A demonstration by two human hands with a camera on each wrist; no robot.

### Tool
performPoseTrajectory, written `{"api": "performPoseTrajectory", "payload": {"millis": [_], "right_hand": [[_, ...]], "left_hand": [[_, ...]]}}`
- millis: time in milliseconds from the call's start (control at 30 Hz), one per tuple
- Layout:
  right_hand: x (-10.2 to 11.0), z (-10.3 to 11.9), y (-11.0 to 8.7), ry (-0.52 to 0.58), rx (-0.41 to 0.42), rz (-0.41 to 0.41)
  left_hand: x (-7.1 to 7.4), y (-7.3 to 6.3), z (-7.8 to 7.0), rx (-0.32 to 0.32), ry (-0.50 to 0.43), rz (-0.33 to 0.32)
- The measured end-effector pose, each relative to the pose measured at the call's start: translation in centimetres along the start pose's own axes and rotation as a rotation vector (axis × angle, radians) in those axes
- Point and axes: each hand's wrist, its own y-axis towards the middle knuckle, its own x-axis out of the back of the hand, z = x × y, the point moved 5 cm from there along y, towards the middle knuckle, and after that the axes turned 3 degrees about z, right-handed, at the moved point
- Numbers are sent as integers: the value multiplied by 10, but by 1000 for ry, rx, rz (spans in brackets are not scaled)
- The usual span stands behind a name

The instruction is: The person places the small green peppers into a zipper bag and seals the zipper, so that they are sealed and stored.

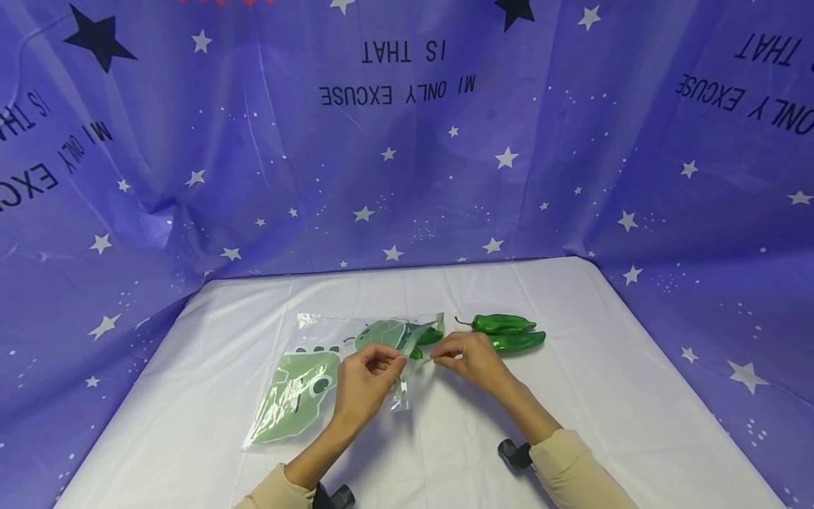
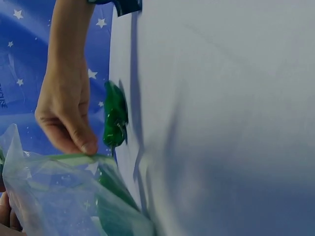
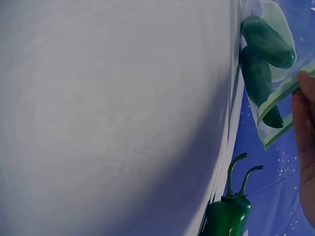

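Observation:
A clear zip bag (image 1: pixel 305 406) with green dinosaur prints lies on its side on the white table. Two green peppers (image 1: pixel 429 335) show inside it near its mouth, partly covered by the print. My left hand (image 1: pixel 367 378) grips the bag by its upper side at the mouth. With thumb and fingers, my right hand (image 1: pixel 473 359) pinches the green zip strip (image 2: pixel 74 158) at the rim, and the mouth stands apart. Just beyond the right hand, two more green peppers, a rear one (image 1: pixel 504 324) and a front one (image 1: pixel 518 343), lie side by side outside the bag.
The white table (image 1: pixel 210 353) carries the bag and the peppers. A purple curtain (image 1: pixel 407 177) with stars and lettering rises behind the table and along both sides. Each wrist wears a black camera mount (image 1: pixel 514 456).

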Motion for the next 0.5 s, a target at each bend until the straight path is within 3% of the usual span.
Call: {"api": "performPoseTrajectory", "payload": {"millis": [133,333,500], "right_hand": [[1,2,-2,-6,31,11],[0,2,-5,-18,48,66],[-2,-1,-9,-4,9,126]], "left_hand": [[5,5,12,-1,-17,-44],[14,9,14,-6,-62,-105],[16,8,15,18,-100,-148]]}}
